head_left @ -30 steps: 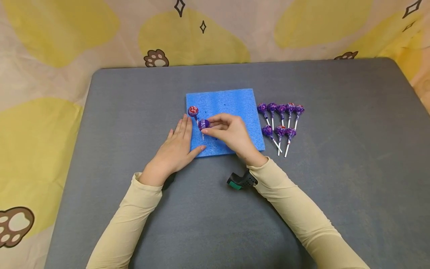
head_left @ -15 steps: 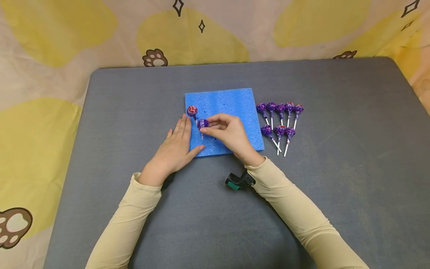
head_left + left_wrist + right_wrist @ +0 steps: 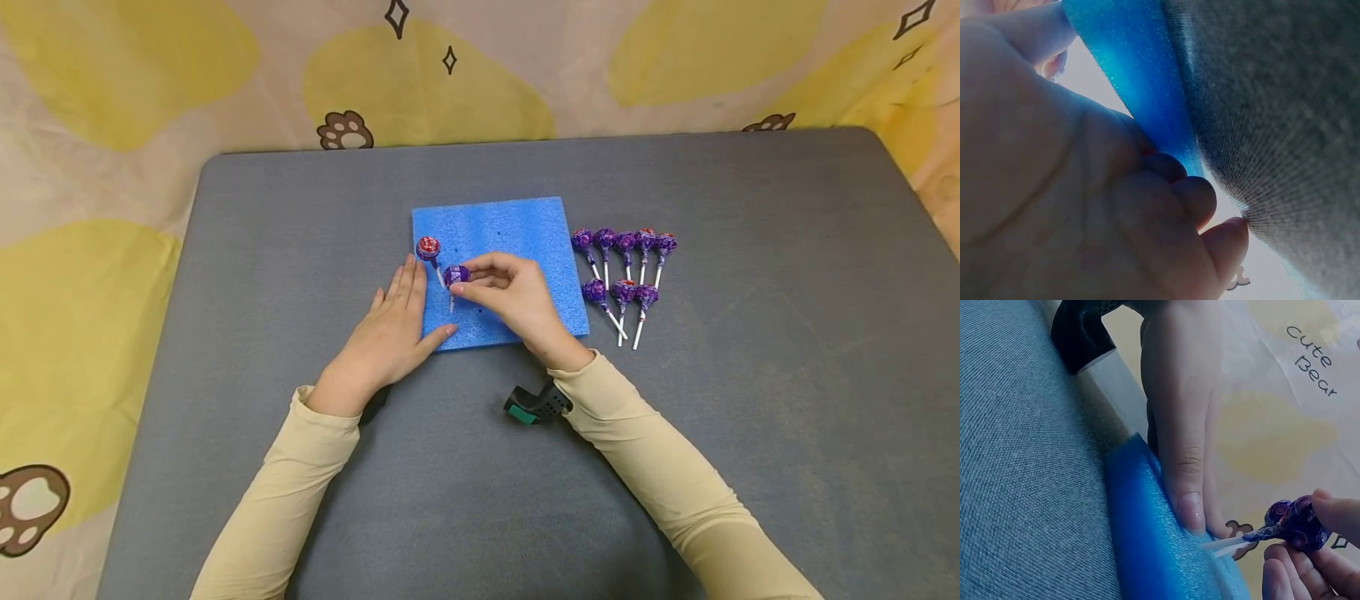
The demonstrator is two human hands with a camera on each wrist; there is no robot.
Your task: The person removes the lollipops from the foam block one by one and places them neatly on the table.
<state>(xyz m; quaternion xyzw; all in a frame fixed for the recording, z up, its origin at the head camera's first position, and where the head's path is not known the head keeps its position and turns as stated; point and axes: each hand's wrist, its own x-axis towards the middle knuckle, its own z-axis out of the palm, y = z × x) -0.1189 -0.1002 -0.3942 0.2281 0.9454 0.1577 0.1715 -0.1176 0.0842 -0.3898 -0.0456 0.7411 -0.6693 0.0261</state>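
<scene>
In the head view, my right hand (image 3: 517,296) pinches the purple-wrapped head of a lollipop (image 3: 456,276) between thumb and fingers. Its white stick points down to the top of a blue foam block (image 3: 517,229); in the right wrist view the stick's end meets the foam (image 3: 1166,550). A second lollipop (image 3: 428,248), red-topped, stands in the foam near its left edge. My left hand (image 3: 390,325) lies along that edge with fingers straight and thumb over the front corner. The left wrist view shows its palm (image 3: 1054,181) beside the foam's side (image 3: 1141,69).
Several purple lollipops (image 3: 625,242) lie in two rows on the grey table (image 3: 765,333), right of the foam. Small dark holes mark the foam's top. A black wrist device (image 3: 540,403) hangs under my right wrist. A patterned cloth (image 3: 480,75) hangs behind the table.
The pinched lollipop's head has shifted slightly to the right over the foam. Both hands keep nearly the same place, and the head view has drifted a little.
</scene>
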